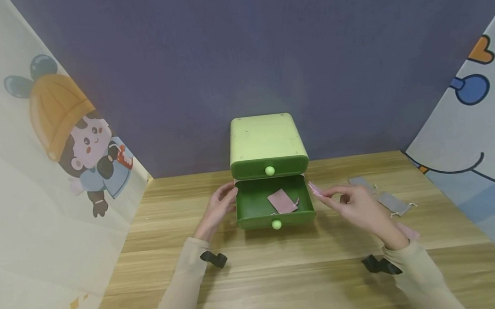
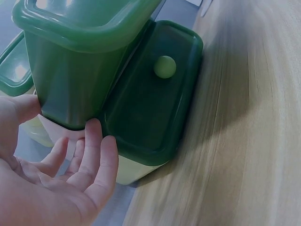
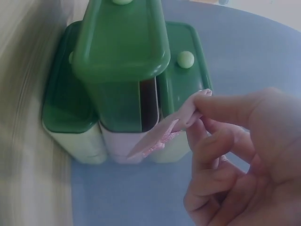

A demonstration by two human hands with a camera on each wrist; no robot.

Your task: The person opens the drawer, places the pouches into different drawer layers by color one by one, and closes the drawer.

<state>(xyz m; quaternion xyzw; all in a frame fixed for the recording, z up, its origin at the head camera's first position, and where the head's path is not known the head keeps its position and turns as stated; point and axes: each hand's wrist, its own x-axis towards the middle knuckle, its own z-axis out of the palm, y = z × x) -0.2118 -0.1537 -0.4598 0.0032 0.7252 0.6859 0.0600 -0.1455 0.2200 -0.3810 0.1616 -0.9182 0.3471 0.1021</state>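
Observation:
A small cabinet (image 1: 265, 133) with a light green top stands against the backdrop, its middle drawer (image 1: 296, 218) pulled out. A pink drawstring pouch (image 1: 282, 201) lies flat inside that drawer. My left hand (image 1: 216, 210) is at the drawer's left side; in the left wrist view, the thumb and fingertips touch along its side where it meets the cabinet body. My right hand (image 1: 359, 208) pinches another pink pouch (image 3: 162, 134) between thumb and fingers, just right of the drawer. Pink glittery trim shows on this pouch, which hangs slanting down in the right wrist view.
Two grey drawstring pouches (image 1: 393, 203) and a pink pouch (image 1: 408, 232) lie on the wooden table (image 1: 257, 278) to the right, near my right forearm. The top drawer (image 1: 248, 168) and bottom drawer (image 2: 141, 108) are closed. Printed panels border both sides.

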